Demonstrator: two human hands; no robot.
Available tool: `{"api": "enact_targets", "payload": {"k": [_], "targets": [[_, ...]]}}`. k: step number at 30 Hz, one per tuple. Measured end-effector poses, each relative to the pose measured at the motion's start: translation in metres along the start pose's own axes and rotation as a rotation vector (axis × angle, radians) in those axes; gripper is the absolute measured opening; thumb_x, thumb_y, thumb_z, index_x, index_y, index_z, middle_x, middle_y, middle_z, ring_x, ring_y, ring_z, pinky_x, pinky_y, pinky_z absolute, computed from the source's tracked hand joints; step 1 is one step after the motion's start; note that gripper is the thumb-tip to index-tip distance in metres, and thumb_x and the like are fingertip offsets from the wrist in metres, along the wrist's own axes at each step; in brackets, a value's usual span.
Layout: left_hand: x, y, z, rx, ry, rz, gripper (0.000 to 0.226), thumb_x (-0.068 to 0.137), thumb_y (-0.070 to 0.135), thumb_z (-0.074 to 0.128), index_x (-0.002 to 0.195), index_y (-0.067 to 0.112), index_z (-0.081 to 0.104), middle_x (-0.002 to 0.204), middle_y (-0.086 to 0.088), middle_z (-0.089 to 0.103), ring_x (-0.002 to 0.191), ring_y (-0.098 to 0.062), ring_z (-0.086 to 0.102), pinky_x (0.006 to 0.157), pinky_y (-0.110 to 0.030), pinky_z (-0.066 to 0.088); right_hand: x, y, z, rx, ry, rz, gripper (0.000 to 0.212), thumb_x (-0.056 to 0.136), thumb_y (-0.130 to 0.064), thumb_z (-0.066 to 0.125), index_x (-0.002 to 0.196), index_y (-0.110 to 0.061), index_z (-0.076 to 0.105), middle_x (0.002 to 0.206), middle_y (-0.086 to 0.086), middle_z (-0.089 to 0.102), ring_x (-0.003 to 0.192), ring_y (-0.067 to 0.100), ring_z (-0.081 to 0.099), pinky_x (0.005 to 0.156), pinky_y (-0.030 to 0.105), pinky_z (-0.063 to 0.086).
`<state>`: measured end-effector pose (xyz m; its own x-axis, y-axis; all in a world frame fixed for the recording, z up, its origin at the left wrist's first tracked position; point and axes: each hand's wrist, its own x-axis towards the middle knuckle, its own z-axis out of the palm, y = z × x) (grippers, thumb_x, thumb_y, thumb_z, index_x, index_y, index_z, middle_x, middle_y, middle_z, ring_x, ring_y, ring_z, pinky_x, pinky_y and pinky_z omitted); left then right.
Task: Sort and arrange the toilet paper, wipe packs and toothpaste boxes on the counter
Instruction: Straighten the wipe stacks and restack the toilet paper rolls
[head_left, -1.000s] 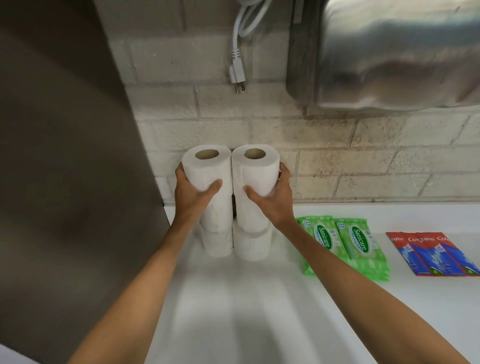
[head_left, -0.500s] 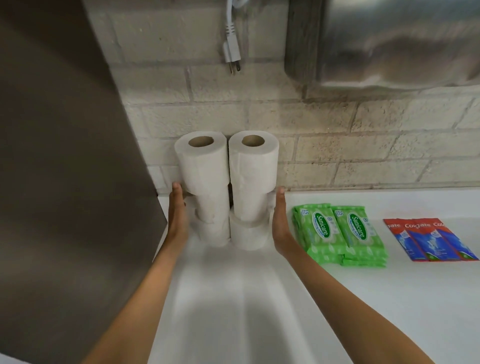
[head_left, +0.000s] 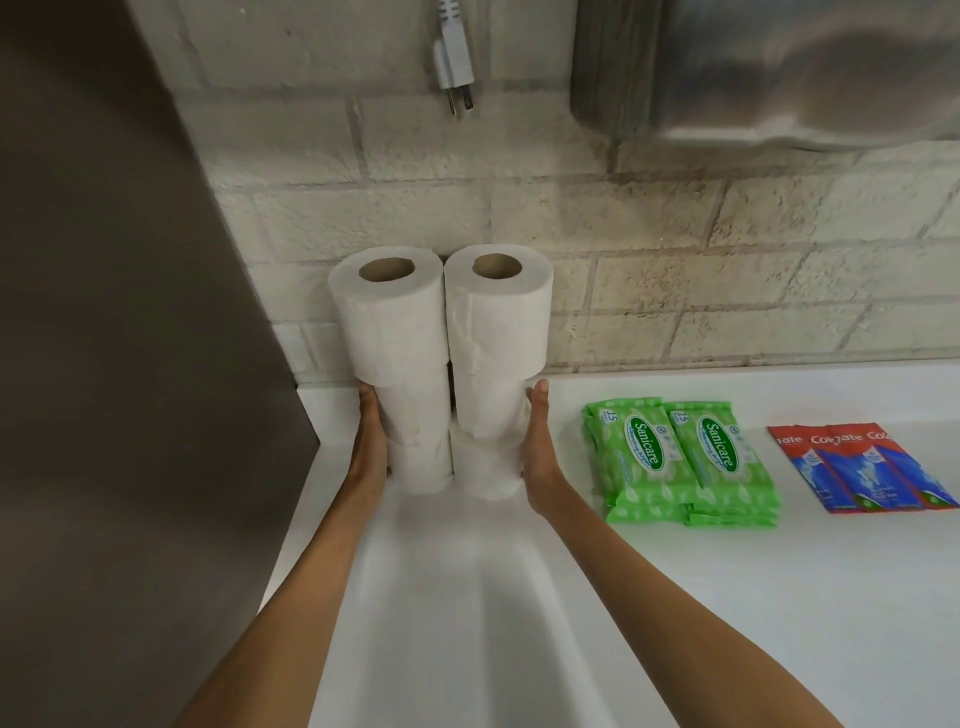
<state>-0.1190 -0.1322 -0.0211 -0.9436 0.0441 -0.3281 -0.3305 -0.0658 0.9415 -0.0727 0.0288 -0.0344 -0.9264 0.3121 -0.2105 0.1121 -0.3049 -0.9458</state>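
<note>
White toilet paper rolls stand in two stacks at the back left corner of the white bench, right up against the brick wall. Each stack has three rolls, one on top of the other. The left stack and the right stack touch side by side. The top rolls show their brown cardboard holes.

The left grip lies flat on the outer side of the left stack, down by the two lower rolls. Its fingers are straight and hold nothing. The right grip does the same on the outer side of the right stack: straight fingers pressed flat on the lower rolls, nothing grasped.

Green Sanicare wipe packs lie in two piles side by side near the back edge of the bench, just past the right grip. Red and blue Colgate toothpaste boxes lie flat in a row closer to the right edge, apart from the wipes.

A tall grey metal panel stands along the left edge of the bench. A white plug hangs on the wall above the rolls. A shiny metal box sticks out high on the wall.
</note>
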Motion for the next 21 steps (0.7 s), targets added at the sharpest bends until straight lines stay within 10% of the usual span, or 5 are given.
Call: {"api": "enact_targets", "payload": {"k": [21], "targets": [[0.003,-0.002,-0.006,-0.031,0.196,0.042,0.078,0.084,0.073,0.013,0.143,0.025,0.032,0.15,-0.001,0.036,0.138,-0.023,0.034,0.116,-0.049,0.024,-0.007,-0.005,0.011,-0.034,0.019,0.05,0.064,0.089,-0.063,0.031,0.142,-0.027,0.025,0.147,-0.006,0.032,0.131,0.011,0.031,0.103,0.027,0.024]]}}
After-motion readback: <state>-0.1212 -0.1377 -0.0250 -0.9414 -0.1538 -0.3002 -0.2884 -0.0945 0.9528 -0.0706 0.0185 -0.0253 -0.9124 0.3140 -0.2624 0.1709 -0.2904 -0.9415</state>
